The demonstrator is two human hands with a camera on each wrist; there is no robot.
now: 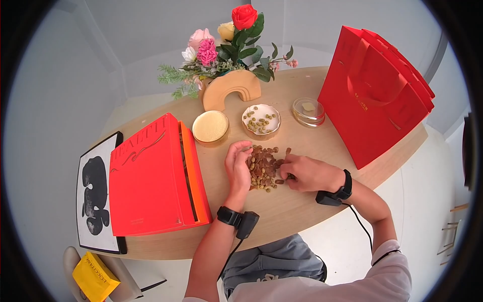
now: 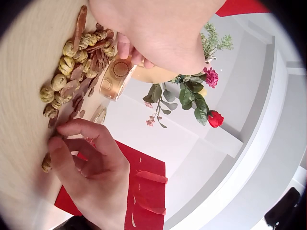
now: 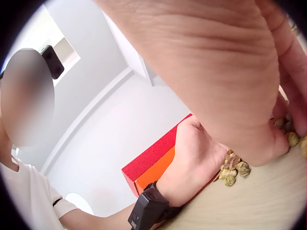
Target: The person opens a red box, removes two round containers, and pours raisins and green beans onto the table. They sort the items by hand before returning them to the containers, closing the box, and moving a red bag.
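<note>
A loose heap of brown dried slices and coiled, yellow-green dried pieces (image 1: 262, 168) lies on the wooden table. My left hand (image 1: 237, 168) stands on its side along the heap's left edge, fingers gently bent and holding nothing. On the heap's right side, my right hand (image 1: 314, 173) has its thumb and fingers curled at the table. Coiled pieces (image 3: 292, 139) show between its thumb and fingers in the right wrist view. Beyond the heap, a round white-lined container (image 1: 261, 122) holds several coiled pieces.
A gold-topped round container (image 1: 210, 127) and a clear round container (image 1: 308, 111) flank the white-lined one. A big red box (image 1: 146, 186) overlaps a black-framed picture (image 1: 93, 196) at left. A red paper bag (image 1: 372, 95) stands at right, and flowers in an arched holder (image 1: 231, 88) behind.
</note>
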